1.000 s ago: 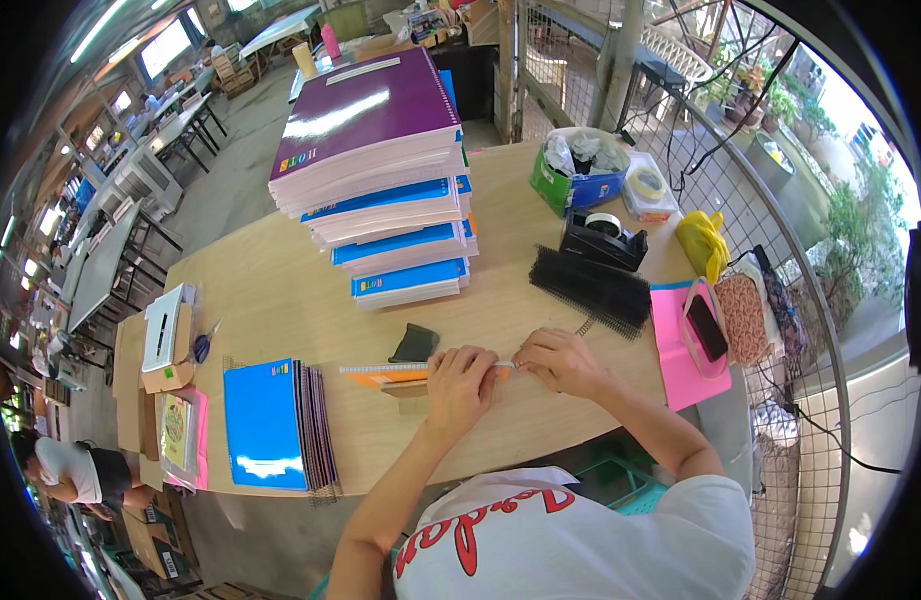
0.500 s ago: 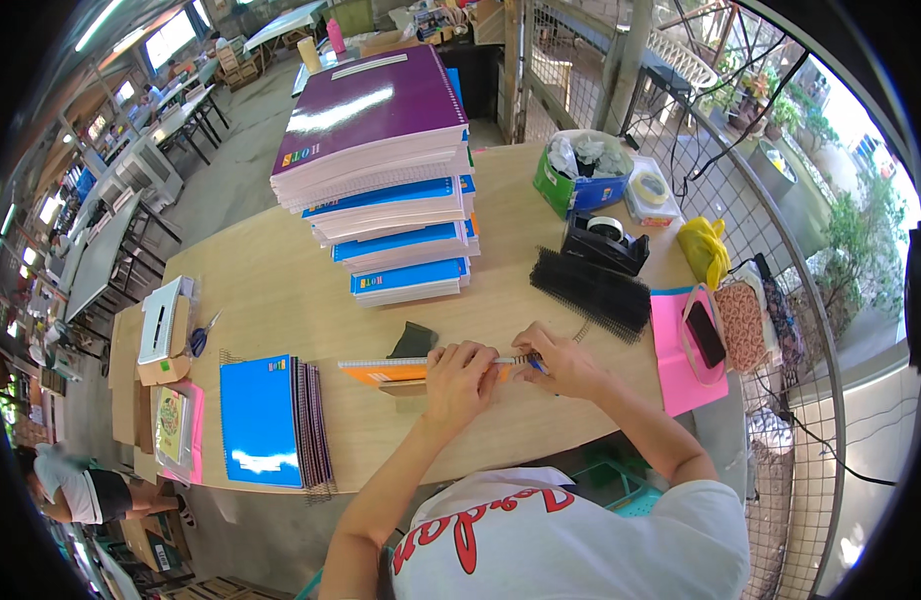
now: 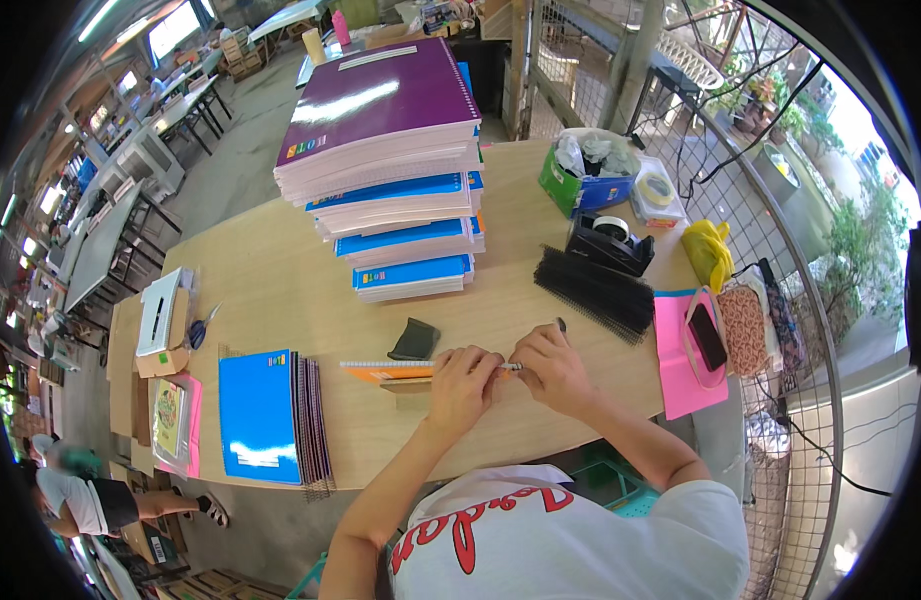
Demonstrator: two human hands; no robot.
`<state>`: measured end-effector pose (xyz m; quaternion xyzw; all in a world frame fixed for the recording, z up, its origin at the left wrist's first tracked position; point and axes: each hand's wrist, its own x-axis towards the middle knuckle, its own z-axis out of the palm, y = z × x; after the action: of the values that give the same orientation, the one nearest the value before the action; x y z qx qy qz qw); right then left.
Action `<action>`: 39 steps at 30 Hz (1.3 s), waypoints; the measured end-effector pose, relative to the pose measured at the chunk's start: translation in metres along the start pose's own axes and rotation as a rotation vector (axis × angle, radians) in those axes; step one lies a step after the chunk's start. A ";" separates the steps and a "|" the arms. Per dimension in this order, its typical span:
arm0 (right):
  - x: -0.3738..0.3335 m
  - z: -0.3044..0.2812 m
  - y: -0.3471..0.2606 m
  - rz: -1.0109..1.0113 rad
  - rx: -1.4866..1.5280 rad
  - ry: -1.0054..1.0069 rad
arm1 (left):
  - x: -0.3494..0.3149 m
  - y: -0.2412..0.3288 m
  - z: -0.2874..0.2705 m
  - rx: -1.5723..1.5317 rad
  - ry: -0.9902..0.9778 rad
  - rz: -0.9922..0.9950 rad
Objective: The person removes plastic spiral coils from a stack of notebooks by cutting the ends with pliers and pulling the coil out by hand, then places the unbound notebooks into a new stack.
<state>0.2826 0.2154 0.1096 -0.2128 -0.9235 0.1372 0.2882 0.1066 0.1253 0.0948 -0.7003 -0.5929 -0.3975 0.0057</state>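
An orange-covered book point(image 3: 392, 371) stands on its edge on the table, its white perforated edge upward. My left hand point(image 3: 464, 388) is closed around the book's right part, fingers over the top edge. My right hand point(image 3: 554, 372) is closed right beside it at the book's end, around a slim tool with a dark end point(image 3: 560, 325) showing past the knuckles; its kind is hidden. A short silvery piece point(image 3: 511, 366) shows between my fingertips at the book's edge. Behind the book lies a dark grey block point(image 3: 415, 339).
A tall stack of purple and blue books point(image 3: 375, 110) rises behind. Blue spiral notebooks point(image 3: 260, 415) lie at left, near scissors point(image 3: 205, 326). At right are black binding coils point(image 3: 593, 293), a tape dispenser point(image 3: 608, 243), a pink folder point(image 3: 680, 390) and a phone point(image 3: 707, 336).
My right hand has turned and drawn its fingers in at the book's end; the blue part and loose coil seen by it no longer show. At far left a person has shifted.
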 end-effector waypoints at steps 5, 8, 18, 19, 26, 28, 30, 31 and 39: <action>0.032 -0.001 0.021 0.152 0.323 -0.186 | -0.009 -0.002 -0.013 -0.018 -0.058 0.041; 0.059 0.062 0.054 0.338 0.472 -0.382 | -0.017 0.010 -0.009 -0.027 -0.106 0.073; 0.101 0.189 0.049 -0.132 0.029 -0.748 | -0.028 0.032 0.003 0.075 -0.108 0.058; 0.097 0.166 0.052 -0.039 0.089 -0.677 | -0.028 0.033 -0.001 0.071 -0.111 0.046; 0.014 -0.023 0.077 0.248 0.893 -0.805 | -0.029 -0.005 -0.024 0.116 -0.108 -0.005; -0.006 -0.029 0.069 0.212 1.103 -0.904 | -0.028 -0.003 -0.023 0.110 -0.123 0.021; -0.018 -0.027 0.063 0.221 0.432 -0.688 | -0.028 -0.001 -0.022 0.094 -0.101 0.010; -0.016 -0.037 0.057 0.286 1.008 -0.649 | -0.027 -0.001 -0.022 0.095 -0.103 0.013; -0.006 -0.031 0.037 0.231 0.763 -0.627 | -0.035 -0.009 -0.020 0.082 -0.121 0.050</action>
<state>0.3169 0.2492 0.1173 -0.1418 -0.8201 0.5532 0.0373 0.0886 0.0891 0.0849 -0.7367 -0.5903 -0.3297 0.0086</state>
